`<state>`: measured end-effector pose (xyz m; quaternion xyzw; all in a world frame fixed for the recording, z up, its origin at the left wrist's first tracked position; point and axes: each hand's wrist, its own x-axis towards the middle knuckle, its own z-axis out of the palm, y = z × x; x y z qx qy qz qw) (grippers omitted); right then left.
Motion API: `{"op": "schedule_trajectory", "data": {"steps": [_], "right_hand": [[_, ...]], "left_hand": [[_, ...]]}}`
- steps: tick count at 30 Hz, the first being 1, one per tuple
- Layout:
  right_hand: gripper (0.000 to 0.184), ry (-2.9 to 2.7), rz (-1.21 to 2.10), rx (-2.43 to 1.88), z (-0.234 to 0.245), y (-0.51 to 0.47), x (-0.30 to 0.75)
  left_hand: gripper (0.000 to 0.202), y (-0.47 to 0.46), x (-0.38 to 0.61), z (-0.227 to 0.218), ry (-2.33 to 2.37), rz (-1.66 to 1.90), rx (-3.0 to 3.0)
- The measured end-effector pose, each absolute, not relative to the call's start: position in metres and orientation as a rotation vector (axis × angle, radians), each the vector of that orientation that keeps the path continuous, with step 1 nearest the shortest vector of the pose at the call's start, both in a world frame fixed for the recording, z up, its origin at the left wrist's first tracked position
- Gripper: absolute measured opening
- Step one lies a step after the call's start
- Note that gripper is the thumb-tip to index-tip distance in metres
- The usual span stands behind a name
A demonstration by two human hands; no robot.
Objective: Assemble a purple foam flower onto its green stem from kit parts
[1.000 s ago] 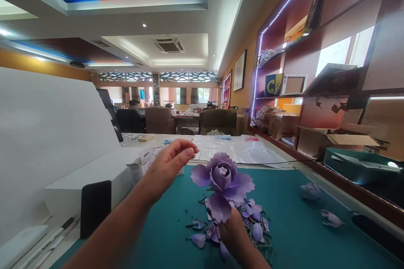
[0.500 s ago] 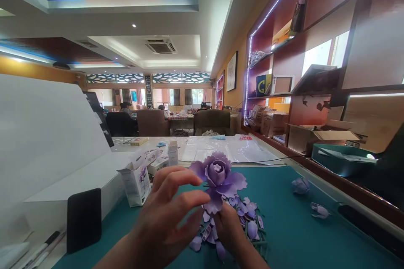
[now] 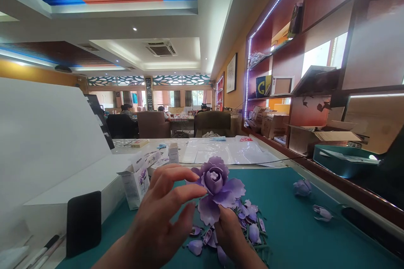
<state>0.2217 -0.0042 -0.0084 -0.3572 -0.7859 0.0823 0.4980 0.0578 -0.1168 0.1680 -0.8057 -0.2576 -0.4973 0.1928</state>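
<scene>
A purple artificial flower (image 3: 215, 180) with ruffled petals and a tight round centre faces me above the mat. My right hand (image 3: 231, 232) is closed around its underside; the gripped part is hidden behind the fingers. To the flower's left, my left hand (image 3: 166, 214) has its fingers apart and curved, with the fingertips beside the left petals. Whether they touch the petals I cannot tell. Below and behind my right hand lies a pile of loose purple petals and green pieces (image 3: 253, 232).
A dark green mat (image 3: 293, 227) covers the table. At left are a white carton (image 3: 135, 189), a black flat object (image 3: 83, 223) and pens (image 3: 44, 252). Two purple buds, one rounder (image 3: 302, 187) and one smaller (image 3: 322, 213), lie at right. Clear plastic sheeting (image 3: 221, 151) lies behind.
The flower has tilted slightly and sits a little lower and further left. My left thumb has drawn away from the petals, and the view has shifted slightly.
</scene>
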Motion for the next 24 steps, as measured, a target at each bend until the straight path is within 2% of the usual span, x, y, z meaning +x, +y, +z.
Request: {"op": "schedule_trajectory", "data": {"steps": [12, 19, 22, 24], "right_hand": [[0.021, -1.861, 0.227, -0.857, -0.007, -0.009, 0.216], [0.022, -1.852, 0.184, -0.876, -0.008, -0.008, 0.217], [0.023, -1.879, 0.125, -0.860, -0.008, -0.008, 0.217], [0.024, -1.882, 0.101, -0.854, -0.009, -0.008, 0.217]], "left_hand": [[0.015, -0.104, 0.057, 0.171, -0.726, -1.308, -2.174], [0.017, -0.108, 0.057, 0.171, -0.764, -1.377, -2.182], [0.023, -0.112, 0.053, 0.180, -0.873, -1.459, -2.235], [0.019, -0.113, 0.050, 0.189, -1.016, -1.480, -2.259]]}}
